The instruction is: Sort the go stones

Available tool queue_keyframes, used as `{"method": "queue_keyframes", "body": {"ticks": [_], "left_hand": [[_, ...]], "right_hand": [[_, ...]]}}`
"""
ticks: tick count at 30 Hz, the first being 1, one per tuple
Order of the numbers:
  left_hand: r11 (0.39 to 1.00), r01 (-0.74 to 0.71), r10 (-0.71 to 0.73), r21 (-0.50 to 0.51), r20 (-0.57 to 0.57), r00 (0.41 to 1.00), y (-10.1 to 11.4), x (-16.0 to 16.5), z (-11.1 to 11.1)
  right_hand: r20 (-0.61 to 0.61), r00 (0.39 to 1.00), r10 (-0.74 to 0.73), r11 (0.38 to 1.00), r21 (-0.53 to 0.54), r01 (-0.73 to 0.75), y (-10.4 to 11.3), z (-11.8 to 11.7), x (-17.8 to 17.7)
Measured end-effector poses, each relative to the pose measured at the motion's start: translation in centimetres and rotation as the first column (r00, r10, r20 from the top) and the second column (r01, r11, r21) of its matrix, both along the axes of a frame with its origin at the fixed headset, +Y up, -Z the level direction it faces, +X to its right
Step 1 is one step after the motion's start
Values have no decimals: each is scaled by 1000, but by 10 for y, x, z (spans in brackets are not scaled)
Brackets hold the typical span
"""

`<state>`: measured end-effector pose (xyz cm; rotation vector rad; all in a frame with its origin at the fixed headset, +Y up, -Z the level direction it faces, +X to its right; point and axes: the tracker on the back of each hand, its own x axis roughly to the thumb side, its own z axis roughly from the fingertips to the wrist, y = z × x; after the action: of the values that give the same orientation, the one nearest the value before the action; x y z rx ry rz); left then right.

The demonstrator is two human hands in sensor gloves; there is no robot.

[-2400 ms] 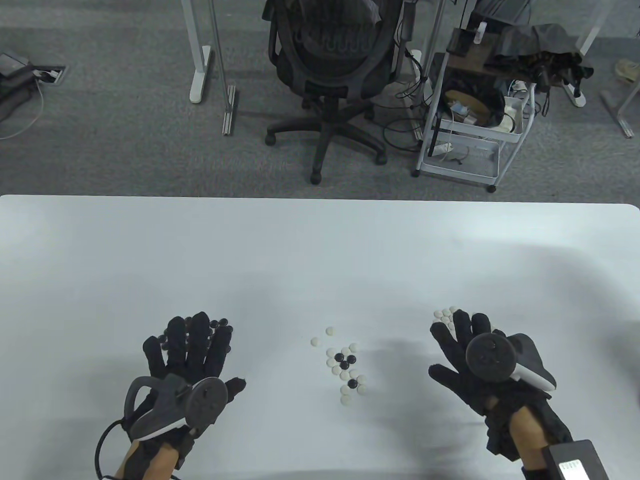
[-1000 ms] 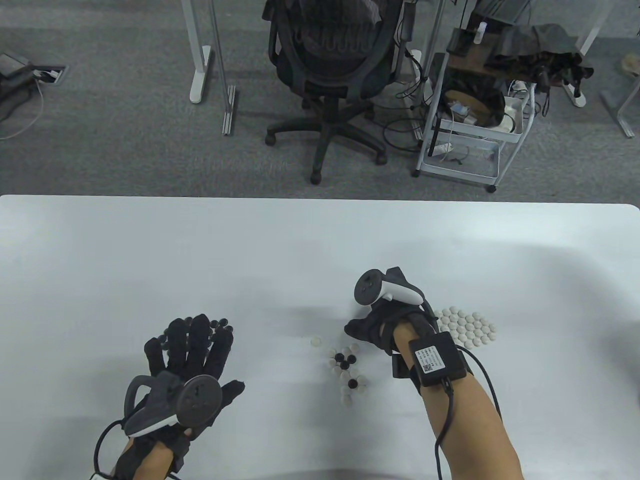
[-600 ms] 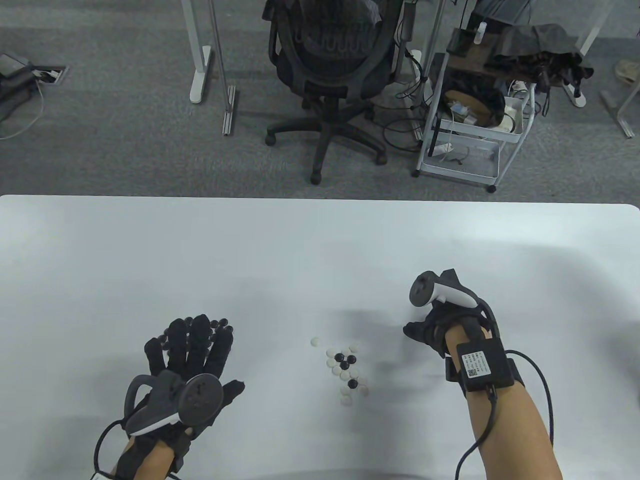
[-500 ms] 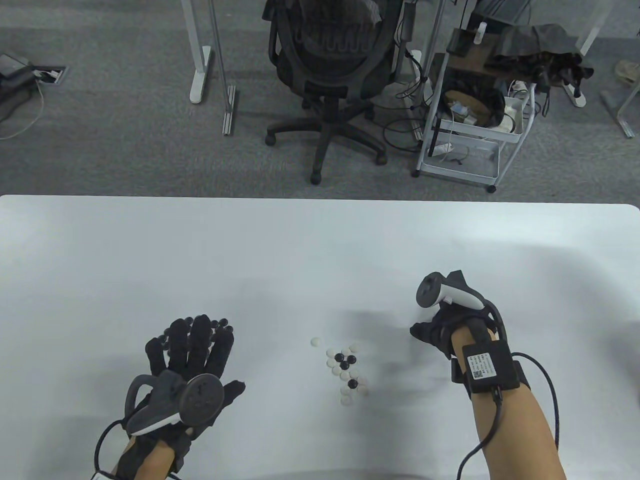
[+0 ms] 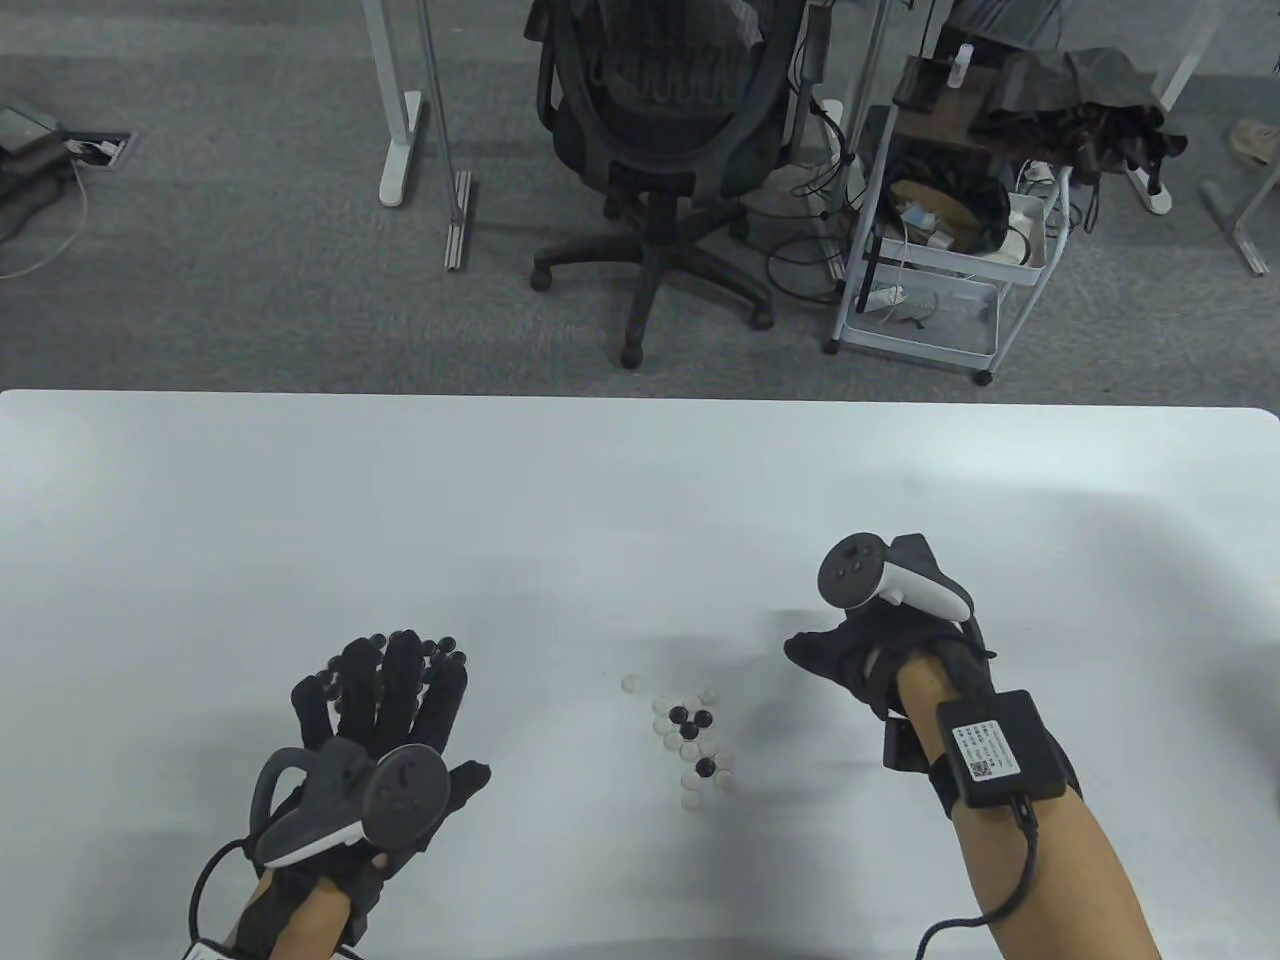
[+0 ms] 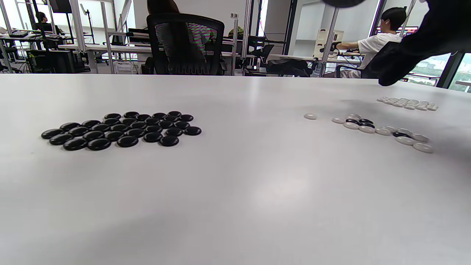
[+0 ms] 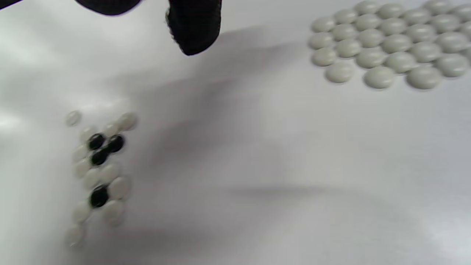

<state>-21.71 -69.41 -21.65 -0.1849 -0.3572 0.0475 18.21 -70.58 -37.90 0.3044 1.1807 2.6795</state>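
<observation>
Nearest the person, the left hand (image 5: 385, 700) lies flat with its fingers spread and straight over the black pile (image 6: 121, 129), holding nothing; in the left wrist view that pile is a tidy patch of glossy, lens-shaped black stones packed edge to edge on the surface (image 5: 600, 500). The right hand (image 5: 850, 655) hangs above the surface between the middle cluster and the white pile, turned on its side, and whether its fingers pinch a stone I cannot tell, since only 1 dark fingertip (image 7: 194, 27) shows from the wrist. The mixed cluster (image 5: 690, 735) sits between the 2 hands, a loose string of small round discs: mostly matte, off-white ones with 4 black ones among them. The white pile (image 7: 382, 48) lies to the right, hidden under the right forearm from above but plain in the right wrist view as rows of smooth, pale, button-like stones. By my reckoning the sorting is well along, with 2 big piles built and only that small cluster left, the 4 black stones to go left and the whites right. The surface itself is smooth, pale and faintly shiny. Beyond it stand an office chair (image 5: 660, 130) with a mesh back and a wire cart (image 5: 940, 260) on grey carpet.
</observation>
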Motion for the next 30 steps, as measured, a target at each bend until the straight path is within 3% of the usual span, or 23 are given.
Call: {"method": "queue_keyframes", "body": {"ticks": [8,16,21,30], "left_hand": [[1000,-4,4,10,3,1000,2,0,1],[1000,-15,15,17,2,1000,1,-2,1],[1000,-12,12,9,1,1000,0,-2,1],[1000,-12,12,10,1,1000,0,-3,1]], "right_hand": [[-141,989,-39,999,-39,33,-20,10,-50],[-151,987,-57,995,-85,45,-51,11,-66],[-107,994,-8,999,-52,3,-48,6,-45],[56,995,77,996,-58,-74,-44,-1,29]]}}
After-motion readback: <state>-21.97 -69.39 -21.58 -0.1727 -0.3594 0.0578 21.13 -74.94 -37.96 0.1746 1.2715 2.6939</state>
